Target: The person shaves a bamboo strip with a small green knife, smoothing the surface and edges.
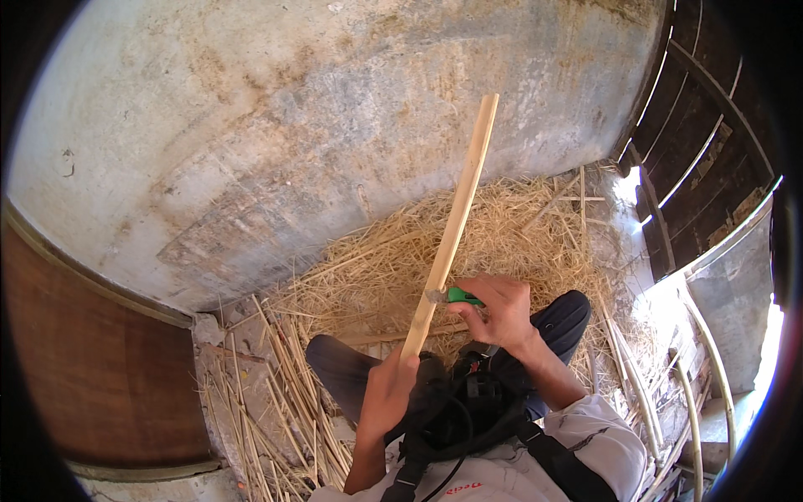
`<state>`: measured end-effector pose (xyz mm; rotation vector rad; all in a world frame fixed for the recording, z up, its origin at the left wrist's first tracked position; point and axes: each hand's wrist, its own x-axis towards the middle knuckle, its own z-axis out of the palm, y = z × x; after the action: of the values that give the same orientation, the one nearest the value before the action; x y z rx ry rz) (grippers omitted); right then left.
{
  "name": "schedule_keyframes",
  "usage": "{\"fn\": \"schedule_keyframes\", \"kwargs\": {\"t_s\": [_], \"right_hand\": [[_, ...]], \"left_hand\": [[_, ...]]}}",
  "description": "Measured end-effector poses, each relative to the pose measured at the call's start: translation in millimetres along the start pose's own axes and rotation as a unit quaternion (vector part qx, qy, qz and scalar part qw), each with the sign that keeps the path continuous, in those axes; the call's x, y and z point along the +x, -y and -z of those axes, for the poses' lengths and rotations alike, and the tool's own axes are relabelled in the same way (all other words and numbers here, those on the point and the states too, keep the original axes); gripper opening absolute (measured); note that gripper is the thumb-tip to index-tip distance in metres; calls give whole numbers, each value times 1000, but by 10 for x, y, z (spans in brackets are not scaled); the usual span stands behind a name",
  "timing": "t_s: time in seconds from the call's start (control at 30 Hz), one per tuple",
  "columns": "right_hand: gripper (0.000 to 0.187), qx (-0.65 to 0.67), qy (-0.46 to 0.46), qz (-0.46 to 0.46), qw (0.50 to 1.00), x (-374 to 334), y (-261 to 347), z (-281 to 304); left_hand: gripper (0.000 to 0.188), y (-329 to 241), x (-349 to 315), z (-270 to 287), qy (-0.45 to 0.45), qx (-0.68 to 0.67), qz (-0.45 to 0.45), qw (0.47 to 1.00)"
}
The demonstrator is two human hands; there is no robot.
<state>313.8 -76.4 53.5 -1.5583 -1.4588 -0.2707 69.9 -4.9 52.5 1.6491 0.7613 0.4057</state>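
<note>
A long, pale split-bamboo strip [459, 213] slants up and away from my lap, its far end raised in front of the wall. Its near end is in my left hand [388, 391], whose fingers are wrapped round it. My right hand [503, 313] grips a knife with a green handle [462, 295]. The short grey blade lies across the strip, touching it a little beyond my left hand. I sit with bent knees in dark trousers [562, 322], and black gear with a cable [468, 402] hangs at my chest.
Pale shavings or straw [519, 230] lie heaped before me against a stained wall [335, 125]. Several thin sticks [314, 410] lie at my left, beside a brown wooden panel [100, 351]. Long poles [711, 360] lean at the right, below a dark slatted door [711, 151].
</note>
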Motion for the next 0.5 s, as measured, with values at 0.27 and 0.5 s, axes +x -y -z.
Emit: {"fn": "schedule_keyframes", "kwargs": {"t_s": [0.27,0.5], "right_hand": [[25,-19,-17,3,1000,94,-127,33],[24,-43,7,21,999,171,-140,21]], "left_hand": [[31,72,-77,-31,-21,-2,-14,1000],[30,109,-106,33,-33,-8,18,999]]}}
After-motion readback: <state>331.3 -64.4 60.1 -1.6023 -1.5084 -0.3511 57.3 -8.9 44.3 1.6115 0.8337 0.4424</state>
